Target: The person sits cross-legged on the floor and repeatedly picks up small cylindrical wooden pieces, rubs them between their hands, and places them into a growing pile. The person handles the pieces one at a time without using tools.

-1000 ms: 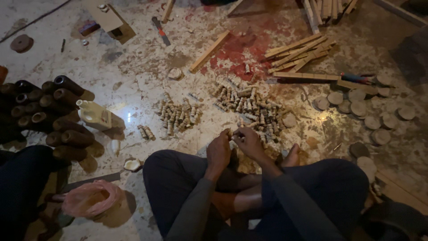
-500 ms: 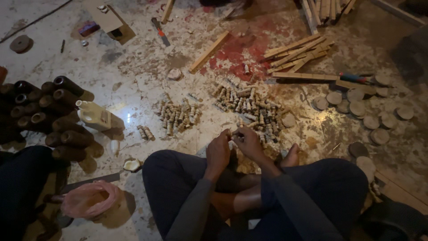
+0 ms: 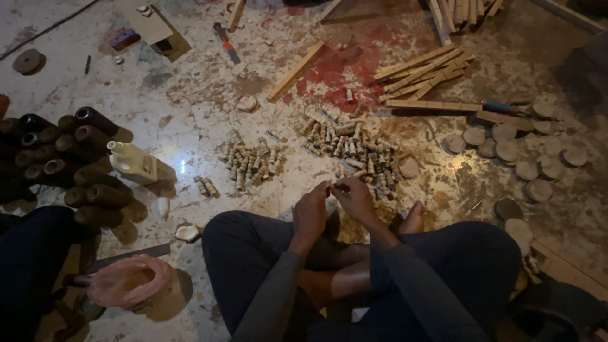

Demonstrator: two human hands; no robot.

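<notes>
We are seated cross-legged on a stained, pale stone floor [image 3: 190,120] marked with red blotches and wood dust, in dim light. Two heaps of short, light-brown wooden pegs lie ahead of us: a large loose heap [image 3: 354,145] just beyond the hands and a smaller, tidier heap [image 3: 252,161] to its left, with two stray pegs [image 3: 206,187] nearer the knee. We judge the work to be partly done; which heap holds finished pieces we cannot tell, but many pegs remain in both.

Our left hand [image 3: 310,212] and right hand [image 3: 354,197] meet above the crossed legs. The fingers of both are drawn together at the tips, pinching one small pale wooden peg [image 3: 337,187] between them. The piece is held clear of the floor, just short of the large heap, and is mostly hidden by the fingertips.

Around us lie round wooden discs [image 3: 513,152] to the right, long wooden slats [image 3: 424,73] beyond, dark cylindrical tubes [image 3: 57,161] stacked to the left, a cream plastic bottle [image 3: 134,163] on its side and a pink plastic bag [image 3: 126,280].
</notes>
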